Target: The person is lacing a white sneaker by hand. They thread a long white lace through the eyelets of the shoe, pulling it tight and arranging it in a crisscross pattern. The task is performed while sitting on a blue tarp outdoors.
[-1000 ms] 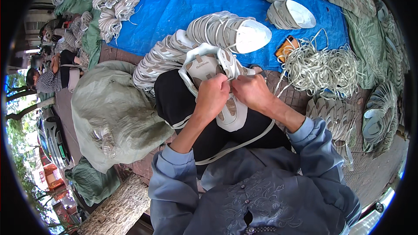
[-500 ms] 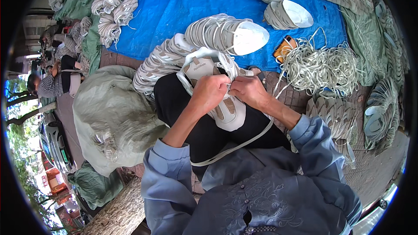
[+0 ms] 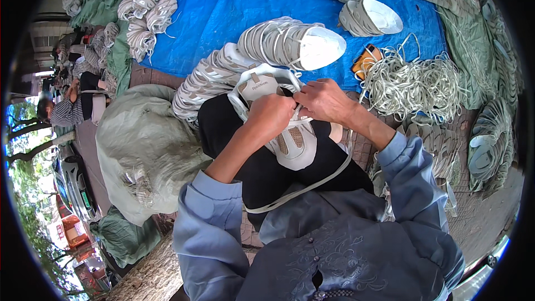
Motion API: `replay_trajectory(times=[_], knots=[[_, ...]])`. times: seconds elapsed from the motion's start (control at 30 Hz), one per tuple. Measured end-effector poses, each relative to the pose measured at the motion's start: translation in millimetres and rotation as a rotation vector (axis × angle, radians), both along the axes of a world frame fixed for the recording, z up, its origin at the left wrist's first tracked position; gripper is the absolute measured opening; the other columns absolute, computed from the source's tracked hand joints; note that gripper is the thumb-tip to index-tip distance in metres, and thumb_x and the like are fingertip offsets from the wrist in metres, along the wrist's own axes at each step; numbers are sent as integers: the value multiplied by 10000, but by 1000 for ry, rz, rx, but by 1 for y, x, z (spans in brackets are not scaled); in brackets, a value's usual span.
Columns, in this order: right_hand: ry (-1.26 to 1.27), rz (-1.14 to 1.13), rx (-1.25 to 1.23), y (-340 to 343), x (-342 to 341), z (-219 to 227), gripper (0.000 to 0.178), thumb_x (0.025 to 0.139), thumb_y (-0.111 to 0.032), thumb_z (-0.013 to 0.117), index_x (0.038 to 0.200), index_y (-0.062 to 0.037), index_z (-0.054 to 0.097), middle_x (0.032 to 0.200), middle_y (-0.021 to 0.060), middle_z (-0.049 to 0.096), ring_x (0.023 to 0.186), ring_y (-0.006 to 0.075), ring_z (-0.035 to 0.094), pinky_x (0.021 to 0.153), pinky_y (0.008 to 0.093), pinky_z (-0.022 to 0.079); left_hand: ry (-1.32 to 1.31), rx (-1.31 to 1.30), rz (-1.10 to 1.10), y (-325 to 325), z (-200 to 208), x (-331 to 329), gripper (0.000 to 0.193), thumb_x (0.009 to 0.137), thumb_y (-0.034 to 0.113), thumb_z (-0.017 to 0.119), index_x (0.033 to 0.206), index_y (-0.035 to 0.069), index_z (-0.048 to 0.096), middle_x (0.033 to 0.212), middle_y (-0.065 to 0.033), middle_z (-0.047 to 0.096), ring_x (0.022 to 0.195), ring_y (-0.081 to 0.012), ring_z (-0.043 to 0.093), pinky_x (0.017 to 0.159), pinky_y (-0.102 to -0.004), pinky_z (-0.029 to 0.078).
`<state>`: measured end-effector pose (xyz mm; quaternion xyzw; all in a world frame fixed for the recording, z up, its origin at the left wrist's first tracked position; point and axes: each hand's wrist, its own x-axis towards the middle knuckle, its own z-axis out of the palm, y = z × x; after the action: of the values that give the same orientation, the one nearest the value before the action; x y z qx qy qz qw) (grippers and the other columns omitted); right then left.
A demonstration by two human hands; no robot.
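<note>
A white and beige shoe upper (image 3: 296,153) lies over my black-clad knees, its toe toward me and its tongue away. My left hand (image 3: 272,116) is closed over the lacing area, fingers bent on the upper. Close beside it, my right hand (image 3: 324,101) pinches at the eyelet edge, where a bit of white lace shows. A long off-white shoelace (image 3: 334,175) hangs in a loop across my lap. The fingertips of both hands are partly hidden.
Nested uppers (image 3: 273,42) curve beyond my knees onto a blue tarp (image 3: 212,0). A heap of loose laces (image 3: 412,86) lies at right, beside an orange-and-black object (image 3: 366,61). A pale sack (image 3: 147,150) stands at left. Farther left, a person in stripes (image 3: 67,110) sits.
My right hand has shifted slightly up, away from me, and turned over the eyelet edge. My left hand moved little. The lace stretch beyond my right wrist has dropped from view.
</note>
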<state>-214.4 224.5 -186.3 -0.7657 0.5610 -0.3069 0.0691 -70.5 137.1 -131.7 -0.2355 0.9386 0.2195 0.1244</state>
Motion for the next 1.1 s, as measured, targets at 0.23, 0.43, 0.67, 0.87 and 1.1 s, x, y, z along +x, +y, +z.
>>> replay_trajectory(times=[0.23, 0.43, 0.67, 0.87, 1.1], knots=[[15, 46, -55, -6, -2, 6, 236, 529, -186, 688, 688, -95, 540, 595, 25, 509, 604, 196, 545, 530, 324, 435, -286, 373, 22, -28, 4, -17, 133, 746, 107, 525, 679, 11, 589, 615, -166, 579, 564, -292, 591, 533, -369, 452], [-195, -3, 47, -1, -1, 7, 174, 580, -148, 666, 704, -78, 564, 622, 55, 539, 608, 243, 568, 545, 350, 448, 108, -314, -205, -4, -4, 8, 83, 739, 73, 531, 713, -6, 532, 554, -103, 559, 499, -232, 584, 490, -359, 467], [-386, -1, 188, -5, 6, 11, 298, 577, -129, 717, 853, -80, 616, 695, 57, 587, 638, 218, 585, 538, 312, 446, 609, -561, 510, -57, 55, 68, 26, 785, 25, 521, 802, 43, 531, 566, -76, 543, 456, -180, 545, 421, -289, 417], [-572, 176, 191, -23, 68, 57, 256, 654, -147, 679, 870, -25, 615, 701, 115, 600, 600, 200, 593, 551, 306, 454, 864, -203, 541, -16, 91, 49, 63, 839, 58, 512, 863, 15, 551, 644, -35, 588, 556, -66, 544, 508, -214, 432], [-765, 81, 660, -49, 41, 80, 84, 692, -64, 628, 757, -10, 624, 626, 44, 549, 471, 93, 487, 416, 232, 370, 919, -5, 737, -49, 80, 59, 27, 790, 24, 527, 815, 14, 532, 604, -73, 578, 536, -99, 572, 481, -232, 440]])
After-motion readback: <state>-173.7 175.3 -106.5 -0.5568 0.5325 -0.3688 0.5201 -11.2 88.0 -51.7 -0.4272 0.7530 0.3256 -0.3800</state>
